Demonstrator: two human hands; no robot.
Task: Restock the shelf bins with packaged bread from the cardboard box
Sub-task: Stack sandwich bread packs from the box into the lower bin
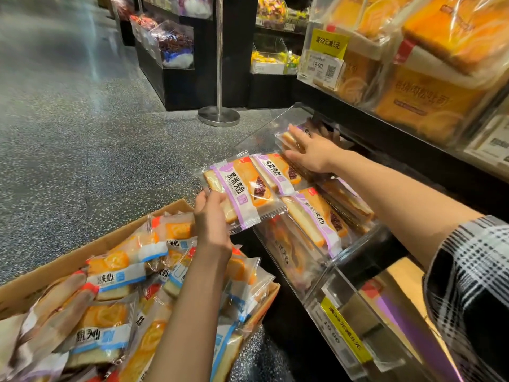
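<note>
My left hand (212, 219) grips the near end of a purple-labelled bread pack (242, 191), held just above the front edge of a clear acrylic shelf bin (311, 282). Inside that bin lie several more purple-labelled packs (316, 213). My right hand (311, 150) reaches deeper into the bin with straight fingers pressing on a pack at the back (290, 139). At lower left the open cardboard box (68, 257) is full of blue-labelled bread packs (121, 277), under my left forearm.
Large orange toast loaves (429, 106) fill the upper shelf on the right, with price tags (323, 64) in front. A metal stanchion base (219, 115) stands on the speckled floor. Dark snack displays (170, 51) stand behind. A yellow promo label (341, 329) fronts the lower bin.
</note>
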